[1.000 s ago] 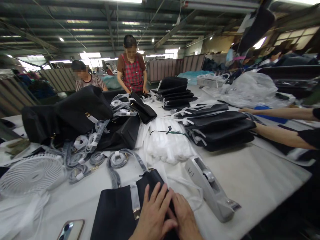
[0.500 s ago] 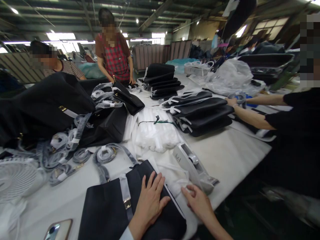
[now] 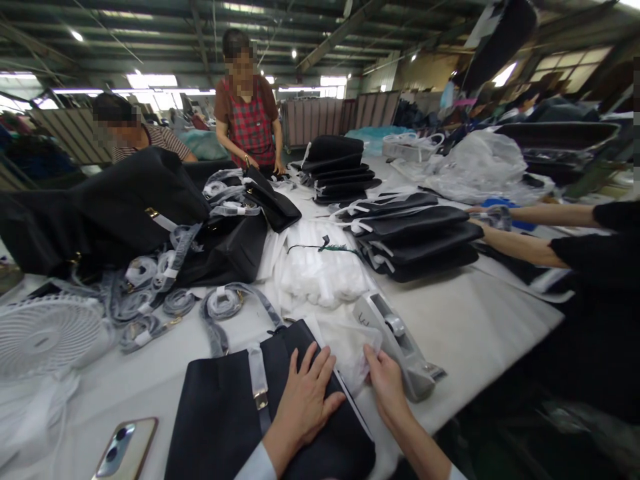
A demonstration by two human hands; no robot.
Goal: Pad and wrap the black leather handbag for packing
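A black bag with a wrapped strap and gold buckle lies flat on the white table right in front of me. My left hand rests flat on its right side, fingers spread. My right hand is just right of the bag, fingers pinched on the edge of a white translucent sheet that lifts off the table. A grey tape dispenser stands immediately right of that hand.
A phone lies at the near left, a white fan beyond it. Wrapped straps, white foam rolls and stacks of black bags fill the middle. Two people work at the far end; another person's arms reach in from the right.
My right hand moved off the bag to the right and took hold of the white sheet, which now lifts up. The left hand stayed flat on the bag.
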